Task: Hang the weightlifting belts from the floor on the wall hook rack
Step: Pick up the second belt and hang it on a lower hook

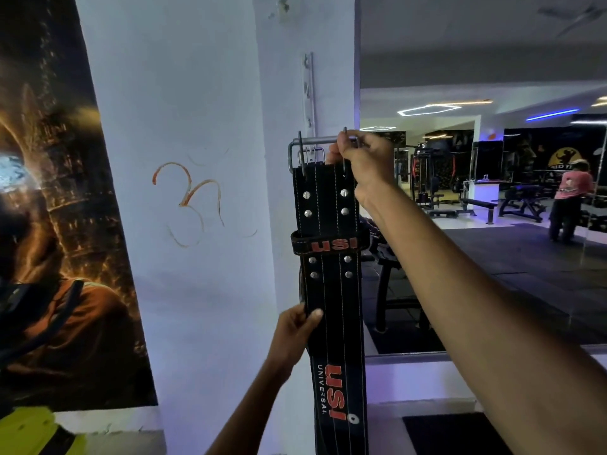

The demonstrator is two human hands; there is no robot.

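Observation:
A black weightlifting belt [331, 290] with red USI lettering hangs upright in front of a white pillar. My right hand [361, 162] grips the steel buckle [312, 152] at the belt's top, at the lower end of the metal hook rack [308, 93] screwed vertically to the pillar. Whether the buckle touches a hook I cannot tell. My left hand [297, 326] pinches the belt's left edge lower down. The belt's bottom end runs out of view.
A dark poster [59, 208] covers the wall at left, beside an orange drawn symbol [190, 198]. A large mirror [492, 192] at right reflects gym benches, machines and a person in a pink shirt [571, 198]. A yellow-green object [36, 431] sits at the bottom left.

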